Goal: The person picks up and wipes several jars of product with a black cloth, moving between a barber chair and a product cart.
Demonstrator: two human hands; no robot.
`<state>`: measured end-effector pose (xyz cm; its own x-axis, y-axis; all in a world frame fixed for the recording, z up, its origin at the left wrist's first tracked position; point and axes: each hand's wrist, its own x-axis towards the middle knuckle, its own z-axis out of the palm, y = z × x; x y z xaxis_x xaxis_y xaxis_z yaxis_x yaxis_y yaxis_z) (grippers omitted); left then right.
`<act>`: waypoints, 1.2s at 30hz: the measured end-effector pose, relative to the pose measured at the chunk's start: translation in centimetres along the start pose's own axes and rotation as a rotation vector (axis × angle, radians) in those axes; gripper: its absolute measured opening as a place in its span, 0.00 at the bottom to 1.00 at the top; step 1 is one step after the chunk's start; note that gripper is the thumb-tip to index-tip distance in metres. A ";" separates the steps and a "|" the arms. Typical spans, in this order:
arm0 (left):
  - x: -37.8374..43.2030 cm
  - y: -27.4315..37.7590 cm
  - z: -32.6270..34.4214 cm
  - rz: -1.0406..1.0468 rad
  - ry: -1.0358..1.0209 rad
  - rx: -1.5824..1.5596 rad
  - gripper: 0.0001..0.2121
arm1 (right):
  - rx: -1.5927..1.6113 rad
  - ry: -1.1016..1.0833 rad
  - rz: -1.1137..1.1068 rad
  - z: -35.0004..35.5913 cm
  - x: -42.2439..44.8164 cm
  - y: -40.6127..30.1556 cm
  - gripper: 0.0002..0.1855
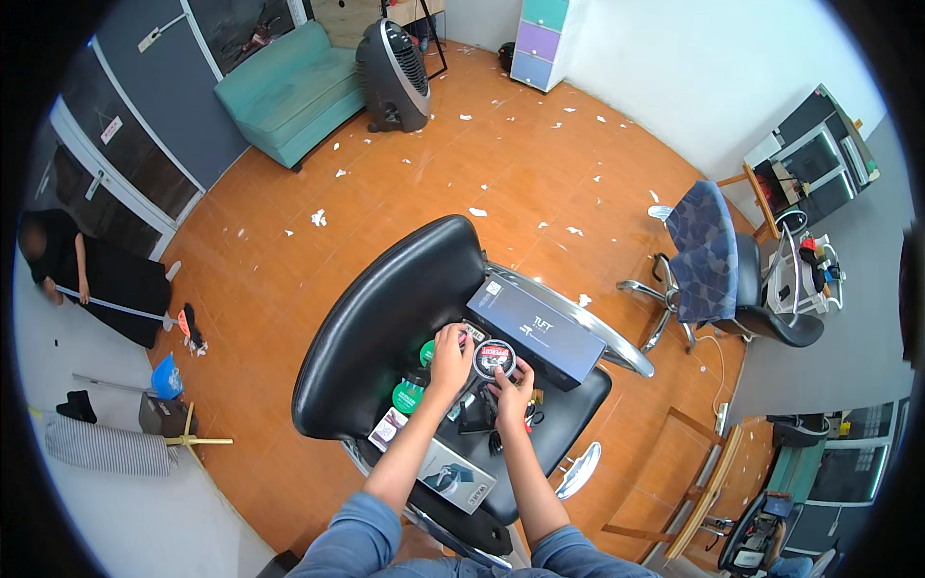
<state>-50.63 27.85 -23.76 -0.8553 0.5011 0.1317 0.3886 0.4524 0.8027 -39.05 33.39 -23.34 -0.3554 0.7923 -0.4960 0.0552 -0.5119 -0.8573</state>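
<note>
A round Uppercut tin [495, 359] with a dark, red-labelled lid is in my right hand [513, 394], thumb on its top and fingers at its rim. My left hand [449, 361] is bent over a small item with a reddish patch, mostly hidden by the fingers, just left of the tin. Beside that hand are green-lidded jars [408, 397]. Behind both hands a long blue Tuft box [538, 329] lies along the armrest. Nearer me, a white clipper box [457, 475] lies on the black salon chair [390, 332], with scissors [535, 416] to the right.
A person [101, 274] sweeps with a broom [186, 324] at far left. Scraps of white litter dot the orange tiled floor [433, 173]. A teal sofa [296, 94] and an air cooler [394, 76] stand ahead. Another salon chair [748, 289] stands at right, by a mirror [816, 162].
</note>
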 end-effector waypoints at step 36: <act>-39.8 20.8 -20.4 -0.366 -0.812 -0.804 0.24 | 0.424 0.029 -0.275 -23.4 -45.6 -3.9 0.17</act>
<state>-15.51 2.26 -0.39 -0.2921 0.8886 -0.3536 -0.4055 0.2197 0.8873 -1.20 7.04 -0.60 -0.2772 0.9224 -0.2688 -0.4230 -0.3684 -0.8278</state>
